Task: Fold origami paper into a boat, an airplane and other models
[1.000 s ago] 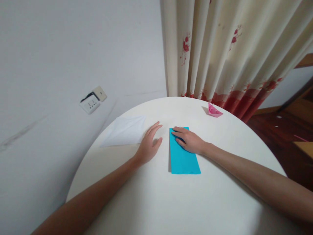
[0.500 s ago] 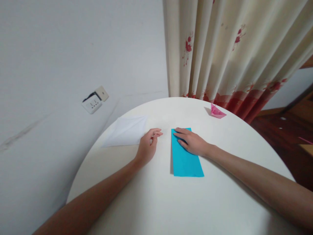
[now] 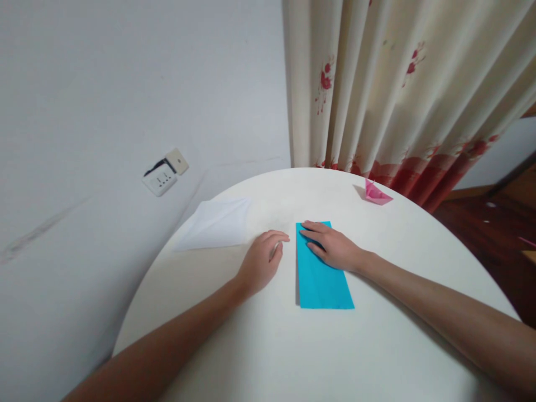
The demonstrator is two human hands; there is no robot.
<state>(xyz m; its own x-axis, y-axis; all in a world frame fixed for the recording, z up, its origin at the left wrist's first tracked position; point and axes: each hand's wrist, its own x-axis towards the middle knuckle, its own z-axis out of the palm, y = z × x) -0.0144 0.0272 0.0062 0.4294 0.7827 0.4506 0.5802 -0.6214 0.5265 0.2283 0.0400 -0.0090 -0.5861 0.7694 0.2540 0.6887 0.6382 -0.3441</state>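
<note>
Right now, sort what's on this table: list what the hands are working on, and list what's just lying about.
In hand:
blue paper, pressed flat under the right hand
left hand, curled on the table beside the paper's left edge

Lying about:
white paper
pink folded paper

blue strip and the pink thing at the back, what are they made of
Blue strip: looks like thin matte paper, lying flat with crisp straight edges under the right hand. Pink thing: seemingly folded paper too, with sharp creases and a raised point; too small to be sure.

Left hand (image 3: 262, 262) seemingly curled; right hand (image 3: 333, 248) flat.
</note>
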